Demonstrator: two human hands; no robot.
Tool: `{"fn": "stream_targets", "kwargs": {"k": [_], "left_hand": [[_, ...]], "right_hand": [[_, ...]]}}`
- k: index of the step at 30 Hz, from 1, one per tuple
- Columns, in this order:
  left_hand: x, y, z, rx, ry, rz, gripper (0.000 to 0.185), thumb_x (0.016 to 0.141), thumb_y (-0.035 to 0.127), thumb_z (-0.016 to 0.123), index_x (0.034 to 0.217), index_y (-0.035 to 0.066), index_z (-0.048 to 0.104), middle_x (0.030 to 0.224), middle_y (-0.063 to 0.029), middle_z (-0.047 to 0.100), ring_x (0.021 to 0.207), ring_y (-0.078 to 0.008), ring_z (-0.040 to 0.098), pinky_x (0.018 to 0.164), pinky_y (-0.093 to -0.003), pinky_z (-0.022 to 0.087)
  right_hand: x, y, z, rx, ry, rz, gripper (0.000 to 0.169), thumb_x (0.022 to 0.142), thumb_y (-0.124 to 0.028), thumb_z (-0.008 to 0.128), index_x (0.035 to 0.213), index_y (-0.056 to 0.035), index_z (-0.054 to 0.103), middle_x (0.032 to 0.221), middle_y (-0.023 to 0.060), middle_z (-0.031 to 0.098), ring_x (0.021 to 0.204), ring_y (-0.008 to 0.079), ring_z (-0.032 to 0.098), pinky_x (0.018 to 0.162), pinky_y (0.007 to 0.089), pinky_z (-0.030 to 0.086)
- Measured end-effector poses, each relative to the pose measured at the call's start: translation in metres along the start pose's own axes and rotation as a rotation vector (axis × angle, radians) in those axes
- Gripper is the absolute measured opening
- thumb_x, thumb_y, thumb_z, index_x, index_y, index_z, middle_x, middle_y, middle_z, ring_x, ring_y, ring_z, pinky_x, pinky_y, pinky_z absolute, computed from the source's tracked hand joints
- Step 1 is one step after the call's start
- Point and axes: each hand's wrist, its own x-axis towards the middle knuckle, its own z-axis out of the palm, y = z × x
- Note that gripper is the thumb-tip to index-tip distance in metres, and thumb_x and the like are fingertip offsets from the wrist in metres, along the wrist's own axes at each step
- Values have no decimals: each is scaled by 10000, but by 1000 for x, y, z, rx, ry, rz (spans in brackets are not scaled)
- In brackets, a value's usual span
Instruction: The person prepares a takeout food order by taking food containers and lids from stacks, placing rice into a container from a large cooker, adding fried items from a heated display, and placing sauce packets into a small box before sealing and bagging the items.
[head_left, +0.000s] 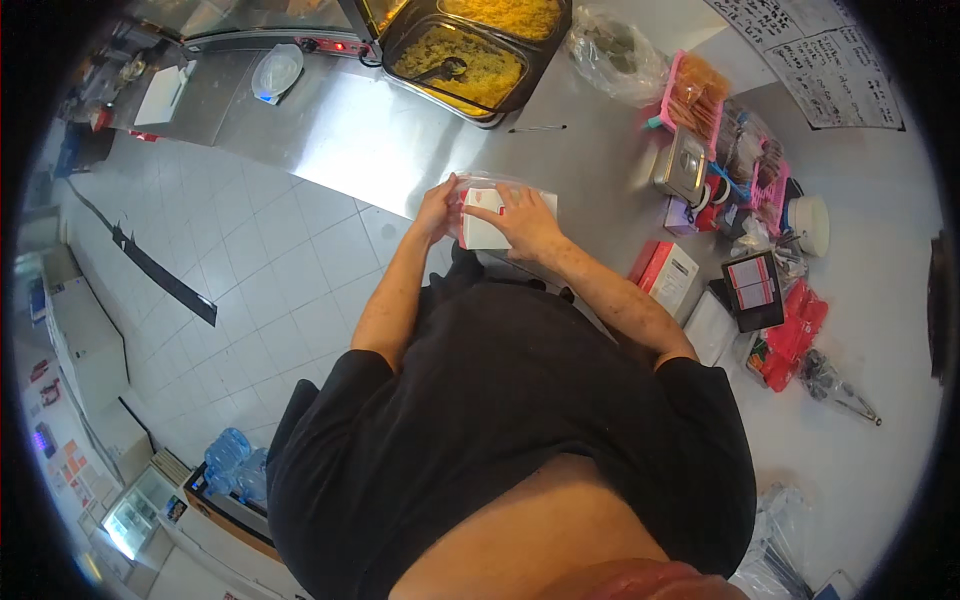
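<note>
A small white box (486, 234) with red markings and a red side is at the front edge of the steel counter (352, 142). Thin clear plastic (480, 179), apparently a bag, lies around its far and left sides. My left hand (437, 209) grips the plastic along the box's left side. Over the box's top and right side, my right hand (529, 225) is spread with its fingers curled and holds it. The palm hides much of the box's right half. How far the plastic wraps underneath cannot be seen.
Food pans (457, 67) with yellow rice and a black spoon stand at the back. A pen (537, 129) lies nearer. Pink baskets (694, 101), a lidded steel container (682, 161) and a red-and-white box (664, 277) crowd the right. A clear-lidded container (277, 73) sits left.
</note>
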Motion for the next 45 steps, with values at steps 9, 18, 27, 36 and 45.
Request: {"fn": "stream_targets", "kwargs": {"k": [9, 18, 27, 36, 45], "left_hand": [[2, -25, 7, 696, 269, 384, 347, 953, 310, 540, 1027, 6, 690, 784, -122, 658, 737, -221, 636, 703, -351, 518], [-13, 10, 66, 991, 360, 432, 320, 978, 272, 503, 920, -33, 584, 809, -310, 624, 807, -490, 632, 682, -511, 467], [-49, 34, 128, 1032, 106, 613, 169, 911, 108, 657, 915, -54, 609, 737, -230, 674, 691, -364, 689, 619, -428, 516], [-56, 72, 122, 880, -125, 429, 363, 966, 246, 642, 744, -42, 637, 670, -98, 656, 672, -92, 610, 636, -300, 483], [-95, 154, 158, 227, -474, 208, 362, 1019, 220, 558, 1250, -54, 616, 930, -98, 693, 854, -198, 678, 817, -302, 534]], "right_hand": [[3, 7, 18, -66, 127, 197, 1164, 550, -245, 912, 1520, -449, 302, 1393, 159, 437, 1089, 398, 547, 942, 498, 435], [-4, 22, 20, -93, -42, 318, 1120, 566, -277, 918, 1509, -436, 335, 1441, 165, 426, 1092, 393, 562, 933, 479, 435], [-12, 45, 60, -41, -40, 384, 922, 679, -382, 853, 1476, -251, 408, 1282, 180, 559, 1095, 347, 588, 915, 464, 449], [-103, 104, 78, 838, 649, 849, 431, 758, -174, 786, 1131, -37, 618, 857, 84, 647, 812, 189, 641, 695, 359, 502], [-145, 88, -100, 1749, 715, 473, 286, 883, 16, 618, 1149, -79, 572, 780, -36, 488, 568, 30, 457, 532, 214, 410]]}}
